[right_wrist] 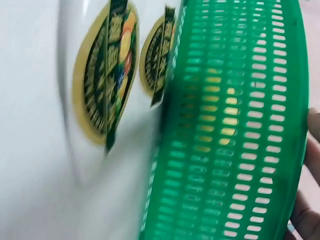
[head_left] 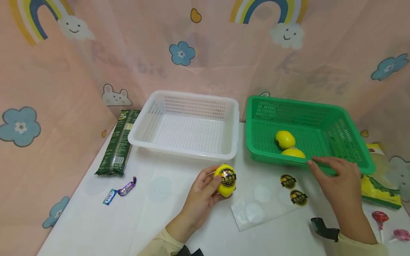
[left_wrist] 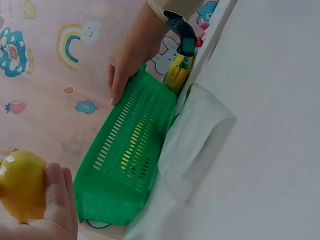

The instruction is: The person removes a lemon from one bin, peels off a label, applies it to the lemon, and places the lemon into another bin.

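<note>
A yellow lemon [head_left: 225, 188] with a black and gold sticker [head_left: 228, 177] on its face is held in my left hand [head_left: 201, 193], thumb at its side, above the table. My right hand [head_left: 342, 183] grips the near rim of the green basket [head_left: 358, 142]. In the right wrist view, fingertips [right_wrist: 302, 215] show at the edge of the basket wall [right_wrist: 260, 150]. Two more lemons, one lemon [head_left: 285, 139] behind another lemon [head_left: 294, 153], lie inside it. Between the hands lies a translucent sticker sheet [head_left: 253, 217] bearing a sticker [head_left: 288, 181] and another sticker [head_left: 299, 197].
A white basket [head_left: 230, 142] stands left of the green one. Further left are a long green packet [head_left: 118, 145], a purple-wrapped candy [head_left: 127, 187] and a blue-wrapped candy [head_left: 110, 196]. At right lie a yellow-green bag [head_left: 379, 192], a red lollipop [head_left: 380, 216] and a pink lollipop [head_left: 401, 234].
</note>
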Demonstrator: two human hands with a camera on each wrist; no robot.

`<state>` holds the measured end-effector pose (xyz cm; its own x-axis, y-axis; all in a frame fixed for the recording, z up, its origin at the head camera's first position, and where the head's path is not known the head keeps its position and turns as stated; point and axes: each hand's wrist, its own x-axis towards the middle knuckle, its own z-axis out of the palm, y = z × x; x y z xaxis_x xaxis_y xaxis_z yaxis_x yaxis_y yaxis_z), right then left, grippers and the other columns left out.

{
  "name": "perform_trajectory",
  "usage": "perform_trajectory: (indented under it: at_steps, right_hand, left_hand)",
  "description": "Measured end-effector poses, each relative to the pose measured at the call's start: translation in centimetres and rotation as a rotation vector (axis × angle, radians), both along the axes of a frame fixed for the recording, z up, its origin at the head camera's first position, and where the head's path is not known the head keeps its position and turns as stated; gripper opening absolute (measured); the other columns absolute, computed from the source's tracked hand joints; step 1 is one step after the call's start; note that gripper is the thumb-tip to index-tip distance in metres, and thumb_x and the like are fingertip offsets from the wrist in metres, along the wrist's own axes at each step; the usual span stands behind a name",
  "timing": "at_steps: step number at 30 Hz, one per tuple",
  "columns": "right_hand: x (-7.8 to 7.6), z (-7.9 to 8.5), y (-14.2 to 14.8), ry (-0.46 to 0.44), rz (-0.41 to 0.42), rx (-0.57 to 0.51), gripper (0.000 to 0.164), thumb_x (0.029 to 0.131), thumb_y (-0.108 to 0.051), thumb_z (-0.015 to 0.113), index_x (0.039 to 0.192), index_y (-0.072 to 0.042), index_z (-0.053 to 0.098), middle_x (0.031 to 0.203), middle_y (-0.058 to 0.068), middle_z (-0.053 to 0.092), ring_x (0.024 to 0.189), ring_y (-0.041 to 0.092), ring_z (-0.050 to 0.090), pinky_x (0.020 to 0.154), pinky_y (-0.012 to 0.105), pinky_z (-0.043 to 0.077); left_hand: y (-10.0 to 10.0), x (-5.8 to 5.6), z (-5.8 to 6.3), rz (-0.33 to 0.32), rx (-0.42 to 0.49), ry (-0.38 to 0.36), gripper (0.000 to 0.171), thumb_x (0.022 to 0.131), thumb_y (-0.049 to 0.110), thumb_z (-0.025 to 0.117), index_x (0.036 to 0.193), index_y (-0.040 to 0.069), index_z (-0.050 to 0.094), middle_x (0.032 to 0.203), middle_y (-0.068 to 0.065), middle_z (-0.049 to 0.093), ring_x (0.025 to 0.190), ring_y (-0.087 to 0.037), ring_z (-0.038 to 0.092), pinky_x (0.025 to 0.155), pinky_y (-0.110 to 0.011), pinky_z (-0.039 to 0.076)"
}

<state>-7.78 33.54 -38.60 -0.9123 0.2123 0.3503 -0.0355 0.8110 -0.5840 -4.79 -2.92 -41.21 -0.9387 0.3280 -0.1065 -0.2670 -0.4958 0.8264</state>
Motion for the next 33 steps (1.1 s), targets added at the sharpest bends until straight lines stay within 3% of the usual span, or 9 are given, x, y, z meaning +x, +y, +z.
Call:
perform_trajectory:
  at_steps: [3, 5, 11, 15, 20, 24, 27, 31, 33]
  right_hand:
    - [-0.1, 0.2, 0.0, -0.036, -0.014, 0.001, 0.032, 0.099, -0.017, 0.078, 0.123, 0.003, 0.076, 0.127, 0.031, 0.066, 0.128, 0.057, 0.050, 0.125, 0.065, 0.002]
    - [-0.2, 0.5, -0.2, -0.069, -0.017, -0.008, 0.034, 0.100, -0.020, 0.077, 0.126, 0.002, 0.075, 0.130, 0.031, 0.066, 0.131, 0.058, 0.048, 0.124, 0.066, -0.006]
    - [-0.2, 1.3, -0.8, -0.177, -0.032, -0.036, 0.042, 0.103, -0.029, 0.073, 0.132, 0.001, 0.072, 0.138, 0.033, 0.061, 0.137, 0.060, 0.042, 0.122, 0.067, -0.010]
    - [-0.4, 1.1, -1.0, -0.212, -0.027, -0.044, 0.043, 0.103, -0.031, 0.073, 0.133, 0.000, 0.072, 0.139, 0.032, 0.061, 0.136, 0.061, 0.043, 0.122, 0.066, -0.011]
    - [-0.4, 0.9, -0.9, -0.230, -0.025, -0.023, 0.047, 0.103, -0.035, 0.072, 0.134, 0.001, 0.071, 0.139, 0.034, 0.060, 0.135, 0.062, 0.043, 0.121, 0.068, -0.011]
    - [-0.3, 1.1, -0.6, -0.203, -0.007, 0.003, 0.047, 0.103, -0.034, 0.072, 0.132, 0.002, 0.071, 0.137, 0.035, 0.061, 0.134, 0.063, 0.044, 0.121, 0.071, -0.008]
    - [-0.4, 1.3, -0.4, -0.184, 0.004, 0.012, 0.045, 0.103, -0.033, 0.073, 0.130, 0.003, 0.072, 0.134, 0.034, 0.063, 0.132, 0.062, 0.045, 0.120, 0.073, -0.006]
    - [-0.4, 1.4, 0.0, -0.209, -0.008, 0.002, 0.047, 0.103, -0.036, 0.071, 0.131, 0.002, 0.072, 0.134, 0.034, 0.063, 0.132, 0.063, 0.045, 0.120, 0.073, -0.008]
    - [-0.4, 1.4, 0.1, -0.216, -0.010, -0.005, 0.047, 0.103, -0.036, 0.072, 0.131, 0.002, 0.072, 0.134, 0.034, 0.063, 0.133, 0.063, 0.045, 0.119, 0.073, -0.009]
  left_hand:
    - [0.7, -1.0, 0.7, -0.030, 0.000, 0.075, 0.050, 0.114, 0.023, 0.052, 0.160, 0.015, 0.033, 0.147, -0.020, 0.051, 0.114, -0.031, 0.070, 0.096, -0.039, 0.058]
    - [1.5, -2.1, 1.8, -0.063, -0.007, 0.138, 0.049, 0.116, 0.024, 0.046, 0.162, 0.018, 0.030, 0.151, -0.021, 0.047, 0.115, -0.033, 0.069, 0.097, -0.040, 0.058]
    - [5.8, -6.9, 5.6, -0.103, -0.136, 0.285, 0.042, 0.115, 0.017, 0.046, 0.157, 0.014, 0.046, 0.148, -0.011, 0.048, 0.107, -0.025, 0.066, 0.092, -0.039, 0.060]
    - [9.5, -10.9, 6.8, -0.057, -0.307, 0.314, 0.038, 0.113, 0.023, 0.054, 0.151, 0.020, 0.055, 0.142, -0.002, 0.054, 0.096, -0.015, 0.067, 0.084, -0.036, 0.063]
    - [13.5, -14.7, 6.4, -0.054, -0.594, 0.348, 0.037, 0.112, 0.028, 0.057, 0.149, 0.020, 0.059, 0.125, -0.002, 0.063, 0.086, -0.009, 0.063, 0.071, -0.025, 0.062]
    - [15.4, -16.1, 5.7, -0.088, -0.821, 0.342, 0.037, 0.112, 0.031, 0.056, 0.148, 0.023, 0.060, 0.118, -0.003, 0.067, 0.074, -0.011, 0.063, 0.064, -0.021, 0.058]
    - [16.2, -16.7, 5.5, -0.131, -0.989, 0.347, 0.034, 0.112, 0.034, 0.056, 0.145, 0.026, 0.063, 0.128, -0.002, 0.067, 0.079, -0.013, 0.061, 0.061, -0.020, 0.054]
    - [16.8, -17.0, 5.7, -0.233, -1.093, 0.351, 0.035, 0.109, 0.041, 0.060, 0.141, 0.028, 0.066, 0.146, 0.003, 0.061, 0.102, -0.012, 0.060, 0.075, -0.023, 0.053]
    - [16.8, -17.0, 5.7, -0.273, -1.094, 0.341, 0.036, 0.108, 0.044, 0.061, 0.141, 0.030, 0.066, 0.150, 0.005, 0.059, 0.099, -0.013, 0.062, 0.078, -0.027, 0.053]
